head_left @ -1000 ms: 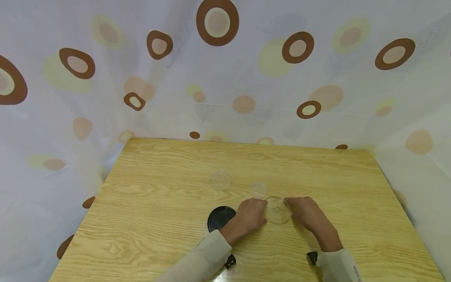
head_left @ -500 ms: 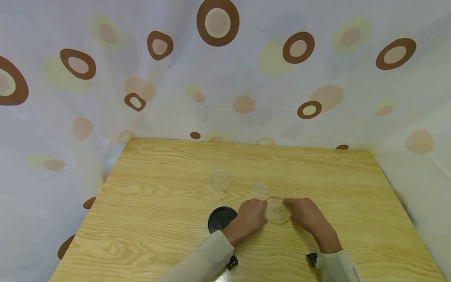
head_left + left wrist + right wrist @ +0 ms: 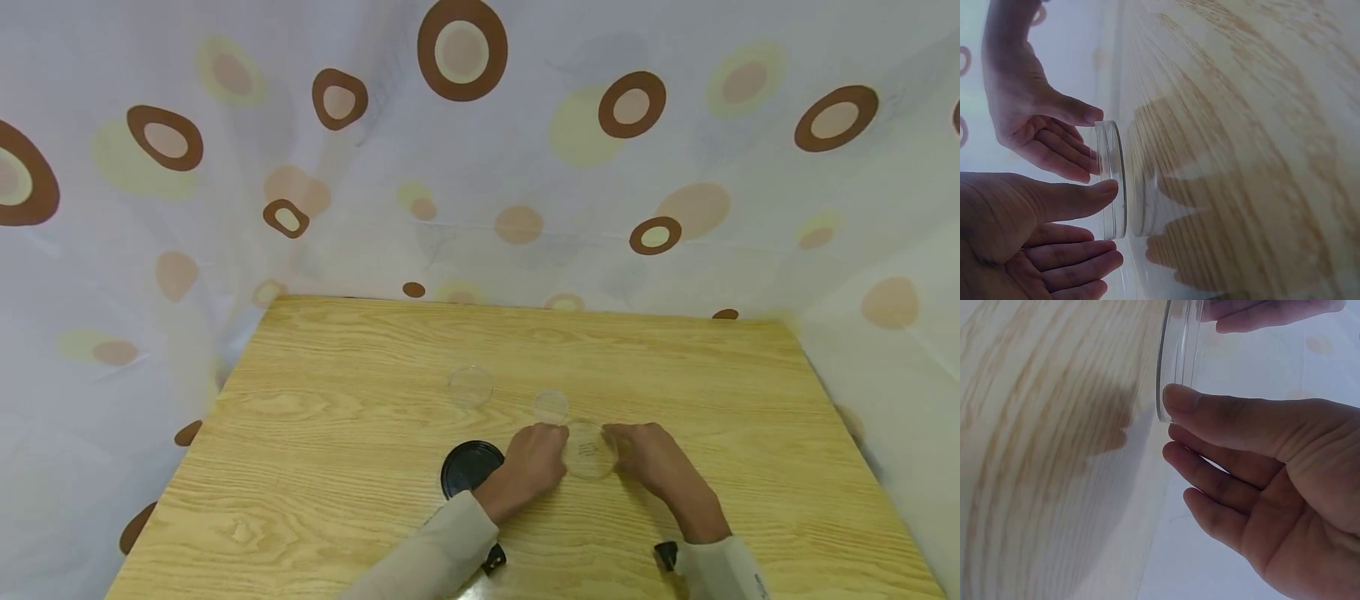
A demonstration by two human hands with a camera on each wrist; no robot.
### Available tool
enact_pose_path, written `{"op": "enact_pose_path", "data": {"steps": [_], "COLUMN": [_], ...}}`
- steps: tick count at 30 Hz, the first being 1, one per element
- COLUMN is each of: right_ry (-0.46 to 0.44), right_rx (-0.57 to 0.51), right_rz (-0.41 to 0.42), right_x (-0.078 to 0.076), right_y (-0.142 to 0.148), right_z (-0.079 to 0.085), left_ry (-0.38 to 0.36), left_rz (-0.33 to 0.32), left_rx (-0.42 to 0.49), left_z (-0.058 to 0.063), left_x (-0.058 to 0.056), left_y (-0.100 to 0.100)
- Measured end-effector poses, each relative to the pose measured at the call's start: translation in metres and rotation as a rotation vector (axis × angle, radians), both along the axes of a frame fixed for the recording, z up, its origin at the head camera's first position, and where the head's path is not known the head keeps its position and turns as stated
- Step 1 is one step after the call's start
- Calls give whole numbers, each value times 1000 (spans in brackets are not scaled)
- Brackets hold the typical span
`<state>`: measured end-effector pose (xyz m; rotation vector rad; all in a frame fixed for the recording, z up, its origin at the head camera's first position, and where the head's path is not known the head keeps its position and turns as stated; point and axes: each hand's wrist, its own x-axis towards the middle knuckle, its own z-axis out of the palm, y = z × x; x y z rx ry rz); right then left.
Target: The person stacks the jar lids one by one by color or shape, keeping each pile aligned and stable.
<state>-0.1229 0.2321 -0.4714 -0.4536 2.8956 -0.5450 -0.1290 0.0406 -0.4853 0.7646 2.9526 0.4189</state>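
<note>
Dish (image 3: pixel 588 451), clear, round, between fingers (image 3: pixel 1079 273), grained tabletop (image 3: pixel 322 467)

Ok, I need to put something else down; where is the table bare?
The table looks bare left of the black disc, right of the right hand, and along the patterned cloth at the back. The middle is crowded: the left hand between black disc and clear dish, small clear disc and larger disc behind.

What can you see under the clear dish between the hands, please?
Through the clear dish, the wooden tabletop shows, with small dark print near the middle. In the head view, the left hand and right hand cover parts of it; what lies there is hidden.
</note>
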Motion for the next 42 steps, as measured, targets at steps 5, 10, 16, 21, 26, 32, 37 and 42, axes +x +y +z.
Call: {"op": "enact_pose_path", "data": {"steps": [5,10,16,21,26,32,37,42], "right_ry": [17,16,14,14,12,43,33,19], "right_rx": [-12,-31,-30,-51,-72,-88,-102,-99], "right_rz": [0,-4,-6,-2,12,31,36,42], "right_x": [2,4,5,7,9,12,14,15], "right_y": [0,-1,-3,-5,-8,-10,-14,-18], "right_z": [2,4,7,9,9,9,9,9], "left_ry": [19,25,21,30,35,38,49,33], "left_rz": [7,14,17,-1,-30,-63,-100,-133], "left_rx": [-2,2,11,24,59,84,63,72], "left_z": [1,3,4,5,5,4,5,9], "left_x": [1,2,3,3,3,3,2,2], "left_y": [-1,-3,-5,-11,-16,-23,-29,-36]}}
